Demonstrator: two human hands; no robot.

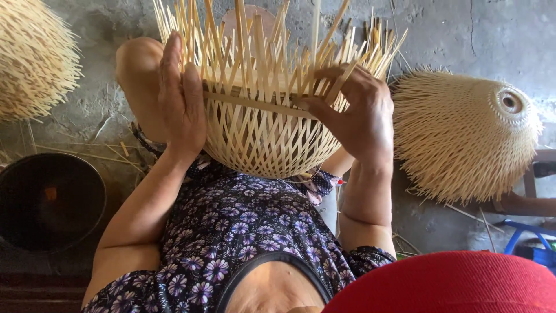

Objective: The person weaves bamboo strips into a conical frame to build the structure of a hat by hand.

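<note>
The half-woven bamboo basket (263, 124) sits in the person's lap at the centre of the view, its rounded lattice bottom towards the body and its loose uprights fanning out towards twelve o'clock. The left hand (180, 98) lies flat against the basket's nine o'clock side, fingers together and straight, bracing it. The right hand (356, 113) is at three o'clock, fingers curled and pinching the end of a flat horizontal strip (255, 104) that runs across the uprights.

In my judgement the strip could slip out of that pinch and spring back, since thin bamboo is stiff and smooth; the unsecured uprights might also splay or snap if bent too sharply, and their cut ends could prick a fingertip.

The strips are pale, flat and narrow, crossing in an open diamond pattern that tightens towards the bowl-shaped base. Beyond it, at three o'clock, a finished domed weave (463, 133) with a small round opening and a bristly fringe lies on the rough grey concrete floor (452, 35); another bristly one (32, 55) is at ten o'clock, and a dark round basin (49, 200) at eight o'clock.
</note>
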